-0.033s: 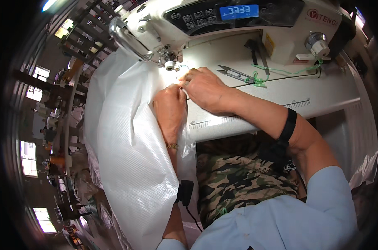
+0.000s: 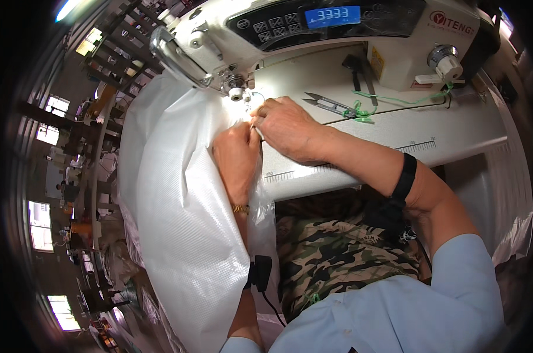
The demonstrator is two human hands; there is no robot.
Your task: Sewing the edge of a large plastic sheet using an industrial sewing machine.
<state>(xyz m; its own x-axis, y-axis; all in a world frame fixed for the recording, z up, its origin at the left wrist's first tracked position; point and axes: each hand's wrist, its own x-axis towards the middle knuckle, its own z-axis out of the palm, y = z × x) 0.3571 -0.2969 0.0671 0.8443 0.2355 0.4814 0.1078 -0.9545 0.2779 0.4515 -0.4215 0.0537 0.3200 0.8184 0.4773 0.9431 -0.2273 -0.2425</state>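
A large white woven plastic sack (image 2: 178,194) drapes from the sewing machine's bed down over my lap on the left. My left hand (image 2: 237,156) lies on the sack's edge with its fingers curled around the fabric. Just right of it, my right hand (image 2: 287,126) pinches the same edge. Both hands sit right below the presser foot and needle (image 2: 237,92) of the white sewing machine (image 2: 348,35). The hands touch each other at the fingertips.
Metal thread snips (image 2: 331,106) and a tangle of green thread (image 2: 360,112) lie on the white machine table (image 2: 454,129) to the right of my hands. More white sack material (image 2: 501,200) hangs at the right. A dim workshop with windows is at the far left.
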